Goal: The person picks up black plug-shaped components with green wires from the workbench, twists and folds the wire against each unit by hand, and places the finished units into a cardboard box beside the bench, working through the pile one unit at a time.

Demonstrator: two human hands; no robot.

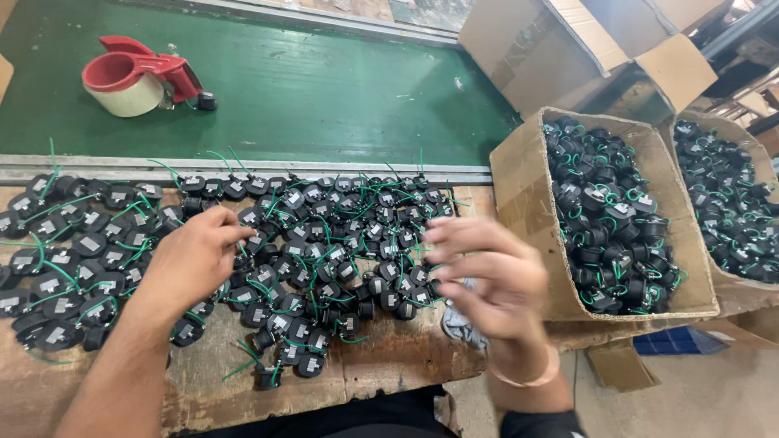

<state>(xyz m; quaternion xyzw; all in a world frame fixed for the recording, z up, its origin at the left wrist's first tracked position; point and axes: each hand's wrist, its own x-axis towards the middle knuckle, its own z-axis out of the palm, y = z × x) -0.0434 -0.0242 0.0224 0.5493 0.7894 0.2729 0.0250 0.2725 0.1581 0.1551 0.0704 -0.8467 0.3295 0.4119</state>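
Several small round black parts with green wires lie spread over a worn wooden bench. My left hand rests on them at the left of the spread, fingertips touching a part near the middle; whether it grips one I cannot tell. Over the right end of the spread hovers my right hand, blurred, fingers apart, nothing visibly in it. A pale bangle sits on that wrist.
Two open cardboard boxes full of the same black parts stand at the right. Behind the bench runs a green conveyor belt carrying a red tape dispenser. More empty cartons sit at the back right.
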